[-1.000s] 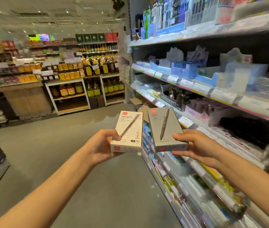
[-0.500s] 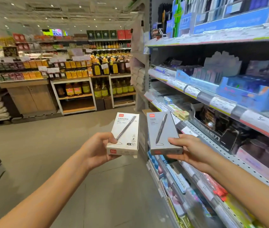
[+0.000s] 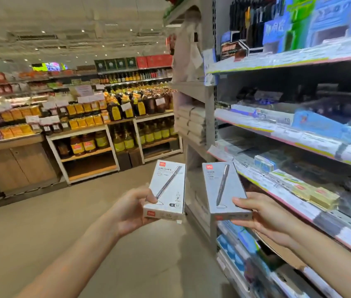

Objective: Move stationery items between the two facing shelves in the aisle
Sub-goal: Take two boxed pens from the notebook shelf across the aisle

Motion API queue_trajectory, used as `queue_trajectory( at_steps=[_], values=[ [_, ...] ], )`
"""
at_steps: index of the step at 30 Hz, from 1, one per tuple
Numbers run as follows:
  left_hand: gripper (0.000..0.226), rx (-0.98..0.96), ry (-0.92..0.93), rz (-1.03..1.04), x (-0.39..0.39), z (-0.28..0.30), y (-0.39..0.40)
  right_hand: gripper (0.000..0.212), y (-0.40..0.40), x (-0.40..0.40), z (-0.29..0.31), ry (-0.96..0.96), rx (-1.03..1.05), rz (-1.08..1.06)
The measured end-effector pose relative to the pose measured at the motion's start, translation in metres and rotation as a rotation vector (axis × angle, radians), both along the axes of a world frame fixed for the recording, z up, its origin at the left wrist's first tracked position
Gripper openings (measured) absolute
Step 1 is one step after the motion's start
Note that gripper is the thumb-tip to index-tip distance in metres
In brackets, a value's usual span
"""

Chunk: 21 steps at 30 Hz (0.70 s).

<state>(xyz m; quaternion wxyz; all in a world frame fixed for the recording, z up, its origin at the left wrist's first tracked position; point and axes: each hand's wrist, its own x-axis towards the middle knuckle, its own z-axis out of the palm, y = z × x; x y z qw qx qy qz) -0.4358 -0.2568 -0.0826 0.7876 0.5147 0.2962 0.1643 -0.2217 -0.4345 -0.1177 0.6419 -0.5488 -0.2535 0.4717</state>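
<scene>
Supermarket aisle, grey floor (image 3: 41, 244) running back to far wooden racks of yellow-labelled oil bottles (image 3: 114, 130). Closer on the right than a second ago: tall white metal stationery shelving (image 3: 211, 125), its end post now just behind the two boxes rather than well off to the side. View swung rightward and nearer over the last second, so more of the tiers in sight: blue and green pen displays (image 3: 288, 29) up top, blurred packs on the middle tier, yellow-wrapped small packs (image 3: 318, 196) on the tier level with the hands. Opposite shelf not in view.

Held out in front, side by side and apart, both tilted up toward the camera: white flat cardboard pen box (image 3: 167, 190) on the left, grey flat cardboard pen box (image 3: 224, 188) on the right, each with a pen drawn on its face and a red logo at the top corner. Gap between the boxes wider than before.

Left hand (image 3: 131, 211): grip clamped on the lower end of the white box, thumb on the face, fingers beneath. Right hand (image 3: 256, 214): grip clamped on the lower right edge of the grey box, thumb on top.

Judged from this: carrying stage, both items off any shelf, approach to the right-hand tiers under way, placement not yet begun. Likely need next: picking a free slot among the crowded, motion-blurred tiers.
</scene>
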Motion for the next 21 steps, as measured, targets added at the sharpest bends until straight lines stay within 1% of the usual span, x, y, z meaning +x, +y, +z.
queue_trajectory(
  at_steps=[3,6,8,9,12,13,15,17,21],
  values=[
    [0.077,-0.023,0.008,-0.027,0.024,-0.003,0.051,0.015,0.042,0.014,-0.002,0.024,0.000,-0.051],
    [0.074,-0.060,0.026,-0.056,0.056,-0.009,0.098,0.013,0.076,0.032,-0.005,0.034,-0.019,-0.105],
    [0.082,-0.080,0.034,-0.081,0.082,-0.014,0.127,0.012,0.098,0.050,-0.008,0.017,-0.031,-0.141],
    [0.080,-0.081,0.036,-0.098,0.094,-0.014,0.138,0.012,0.107,0.059,-0.008,0.013,-0.033,-0.152],
    [0.042,-0.069,0.043,-0.171,0.135,-0.016,0.176,0.012,0.137,0.089,-0.012,0.023,-0.031,-0.211],
    [0.036,-0.055,0.052,-0.191,0.151,-0.014,0.186,0.014,0.148,0.100,-0.014,0.021,-0.031,-0.234],
    [0.032,-0.043,0.068,-0.222,0.186,-0.013,0.210,0.013,0.169,0.125,-0.015,0.013,-0.041,-0.269],
    [0.031,-0.048,0.087,-0.266,0.220,-0.012,0.233,0.006,0.187,0.149,-0.015,0.016,-0.055,-0.299],
    [0.028,-0.063,0.120,-0.389,0.292,-0.013,0.271,0.005,0.213,0.188,-0.020,0.013,-0.088,-0.368]
  ],
)
